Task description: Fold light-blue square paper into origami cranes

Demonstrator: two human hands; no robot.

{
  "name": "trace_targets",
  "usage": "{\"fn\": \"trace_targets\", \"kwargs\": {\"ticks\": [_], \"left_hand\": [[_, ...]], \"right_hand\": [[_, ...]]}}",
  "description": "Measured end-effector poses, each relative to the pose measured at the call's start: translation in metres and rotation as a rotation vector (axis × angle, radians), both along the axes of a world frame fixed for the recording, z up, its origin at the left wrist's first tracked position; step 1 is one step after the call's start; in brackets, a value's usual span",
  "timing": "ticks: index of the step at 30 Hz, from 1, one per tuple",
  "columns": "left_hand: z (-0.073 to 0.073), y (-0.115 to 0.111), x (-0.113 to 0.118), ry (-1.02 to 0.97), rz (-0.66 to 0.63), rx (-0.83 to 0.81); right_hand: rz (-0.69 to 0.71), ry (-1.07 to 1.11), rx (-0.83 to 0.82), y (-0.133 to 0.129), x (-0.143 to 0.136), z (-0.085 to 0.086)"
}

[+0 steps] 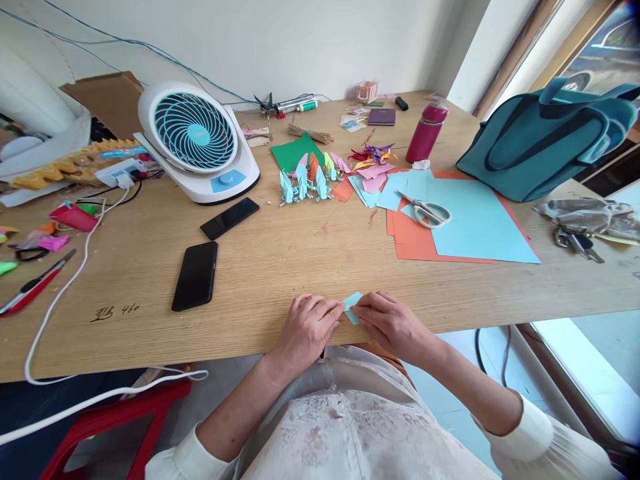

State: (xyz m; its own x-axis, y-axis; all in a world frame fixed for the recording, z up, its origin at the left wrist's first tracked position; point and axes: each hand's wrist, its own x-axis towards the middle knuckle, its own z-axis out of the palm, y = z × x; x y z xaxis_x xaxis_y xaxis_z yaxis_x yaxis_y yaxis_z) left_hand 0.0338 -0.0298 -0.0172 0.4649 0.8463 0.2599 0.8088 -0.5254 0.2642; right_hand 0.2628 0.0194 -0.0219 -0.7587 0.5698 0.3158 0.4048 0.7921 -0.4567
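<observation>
The small blue paper (353,301) lies between the two hands, just inside the desk's front edge. The right hand (393,323) has its fingers bunched together, clamped on the paper's right side. The fingers of the left hand (310,327) lie close together, tips touching its left side; whether they grip it I cannot tell.

The wooden desk (300,257) has its far edge toward a white wall (310,40). Between the far edge and the middle stand folded paper figures (302,180), with a green sheet (296,155) behind them. Toward the right edge, scissors (430,213) rest on blue and orange sheets (485,227), near a pink bottle (427,133) and a teal bag (540,147). Left of centre stands a white fan (200,140); two black phones (195,275) lie between it and the front edge. A red stool (110,427) shows below the front edge, toward the left corner.
</observation>
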Motion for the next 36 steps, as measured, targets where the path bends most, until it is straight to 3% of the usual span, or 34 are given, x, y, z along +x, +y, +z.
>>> {"fn": "trace_targets", "kwargs": {"ticks": [6,16,26,32,36], "left_hand": [[0.001,0.017,0.006,-0.127,0.035,-0.068],[0.000,0.023,0.006,-0.296,0.043,-0.108],[-0.006,0.025,0.006,-0.250,0.029,-0.079],[-0.003,0.026,0.002,-0.208,-0.043,-0.096],[-0.002,0.025,0.006,-0.193,0.001,-0.072]], "right_hand": [[-0.115,0.067,0.013,0.000,-0.009,-0.005],[-0.255,0.045,-0.026,-0.002,-0.021,-0.006],[-0.311,-0.012,-0.046,-0.003,-0.030,-0.001],[-0.332,-0.023,-0.017,-0.004,-0.034,-0.003],[-0.346,-0.048,-0.018,-0.004,-0.035,-0.005]]}}
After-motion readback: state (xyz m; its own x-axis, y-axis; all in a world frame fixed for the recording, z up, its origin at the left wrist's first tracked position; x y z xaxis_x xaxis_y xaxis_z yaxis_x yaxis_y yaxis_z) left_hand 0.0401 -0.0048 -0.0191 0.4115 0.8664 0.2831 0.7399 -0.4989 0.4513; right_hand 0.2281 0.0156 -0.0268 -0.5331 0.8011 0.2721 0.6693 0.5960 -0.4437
